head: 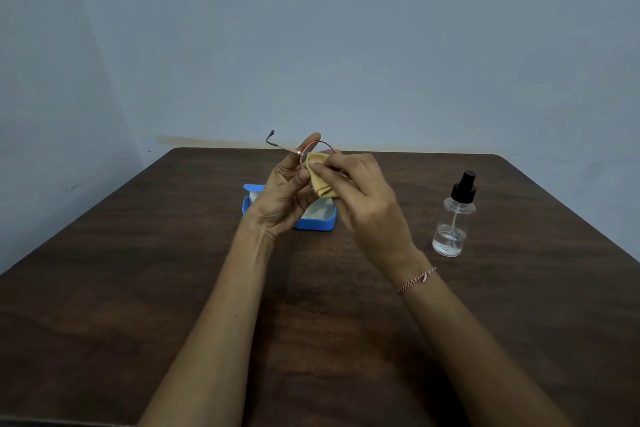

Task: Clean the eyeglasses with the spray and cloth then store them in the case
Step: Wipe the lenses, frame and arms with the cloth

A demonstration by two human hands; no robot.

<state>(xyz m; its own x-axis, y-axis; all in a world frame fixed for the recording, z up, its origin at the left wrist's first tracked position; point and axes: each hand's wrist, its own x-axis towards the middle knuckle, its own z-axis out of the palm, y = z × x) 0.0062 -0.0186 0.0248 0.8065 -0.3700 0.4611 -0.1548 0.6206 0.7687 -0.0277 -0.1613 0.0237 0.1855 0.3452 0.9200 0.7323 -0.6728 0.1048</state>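
My left hand (285,196) holds thin copper-rimmed eyeglasses (323,143) up above the table, one temple arm sticking out to the upper left. My right hand (363,198) pinches a folded yellow cloth (320,180) against a lens. Most of the frame is hidden by the cloth and my fingers. Behind and below my hands lies an open blue case (317,224) with a white lining. A clear spray bottle (452,217) with a black nozzle stands upright to the right, apart from both hands.
Everything sits on a dark brown wooden table (138,288) pushed against a pale blue-grey wall (346,45). The table's far edge runs just behind the case. My right wrist wears a thin red-and-white bracelet (417,279).
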